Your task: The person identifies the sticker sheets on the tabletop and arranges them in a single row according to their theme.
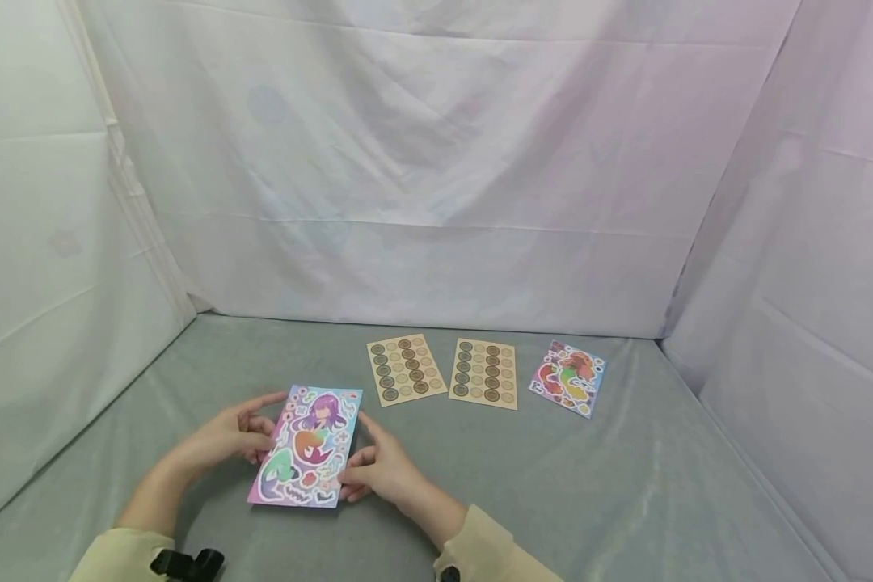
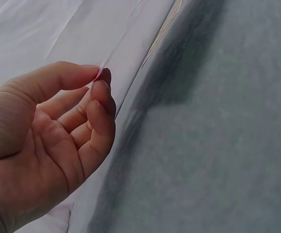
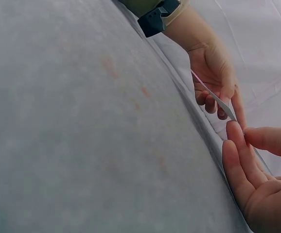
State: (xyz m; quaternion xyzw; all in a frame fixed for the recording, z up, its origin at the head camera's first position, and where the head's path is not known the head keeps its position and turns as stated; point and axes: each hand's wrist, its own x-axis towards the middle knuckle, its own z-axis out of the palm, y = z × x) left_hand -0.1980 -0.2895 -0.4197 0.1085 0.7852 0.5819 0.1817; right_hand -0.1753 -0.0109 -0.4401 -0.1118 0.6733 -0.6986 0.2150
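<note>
Both hands hold a mermaid sticker sheet (image 1: 309,444) at the left front, its pink and blue printed face turned up. My left hand (image 1: 227,436) pinches the left edge between thumb and fingers; in the left wrist view the left hand (image 2: 58,126) shows only a thin pink edge at its fingertips. On the opposite edge, my right hand (image 1: 384,466) grips with the thumb low on the sheet and a finger reaching up along the side. Seen edge-on in the right wrist view, the sheet (image 3: 213,96) spans between the two hands, above the cloth.
Two tan sheets of round stickers, a left one (image 1: 407,369) and a right one (image 1: 483,373), lie toward the back. Farther right is another mermaid sticker sheet (image 1: 570,377). Grey cloth (image 1: 589,493) covers the table, and white curtains (image 1: 436,162) enclose the back and sides.
</note>
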